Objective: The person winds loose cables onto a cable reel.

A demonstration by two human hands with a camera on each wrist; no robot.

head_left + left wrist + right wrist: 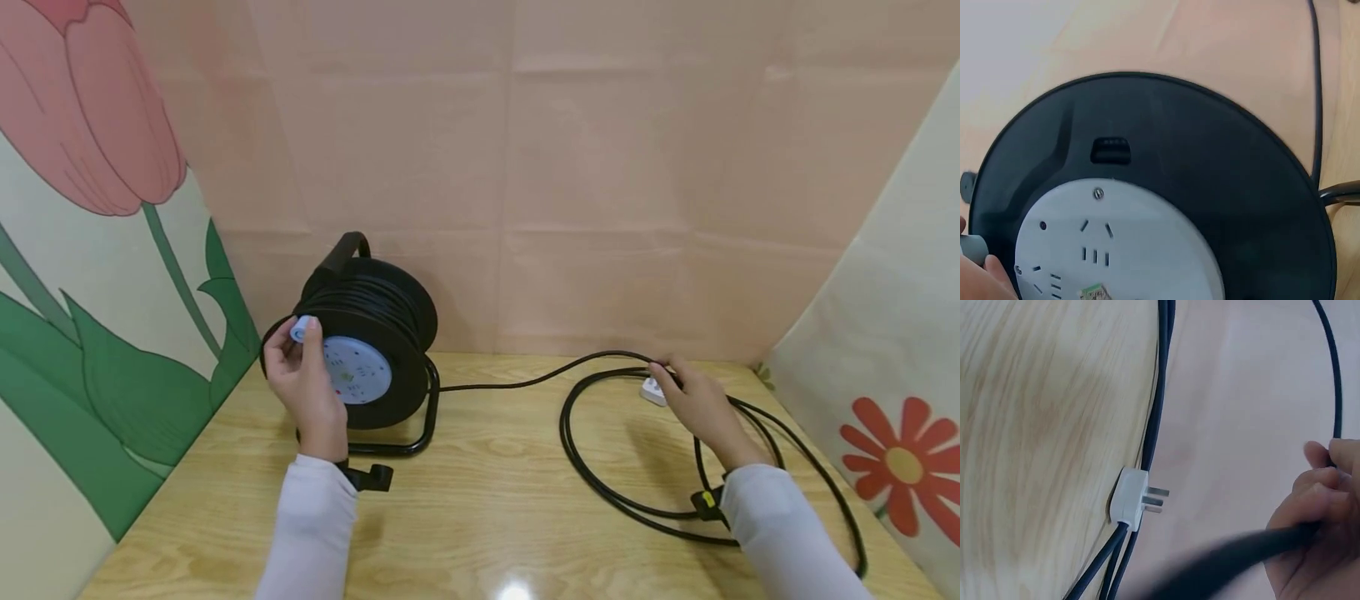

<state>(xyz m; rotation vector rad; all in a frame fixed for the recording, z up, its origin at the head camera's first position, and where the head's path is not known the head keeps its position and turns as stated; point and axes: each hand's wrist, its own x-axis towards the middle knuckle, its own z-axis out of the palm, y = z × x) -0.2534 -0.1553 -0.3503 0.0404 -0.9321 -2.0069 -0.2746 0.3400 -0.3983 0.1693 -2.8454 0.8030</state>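
Note:
A black cable reel stands on its tube frame at the left of the table. Its pale socket plate faces the person. With thumb and fingers, my left hand grips the small light-blue crank knob at the reel's upper left rim. From the reel a black cable runs to the right, where my right hand holds it between thumb and fingers. Behind that hand lies a white three-pin plug, its metal pins showing in the right wrist view.
Loose loops of black cable spread over the right side of the wooden table. A pinkish sheet hangs behind, and flower-printed panels stand at both sides. Each wrist wears a black strap with a camera mount.

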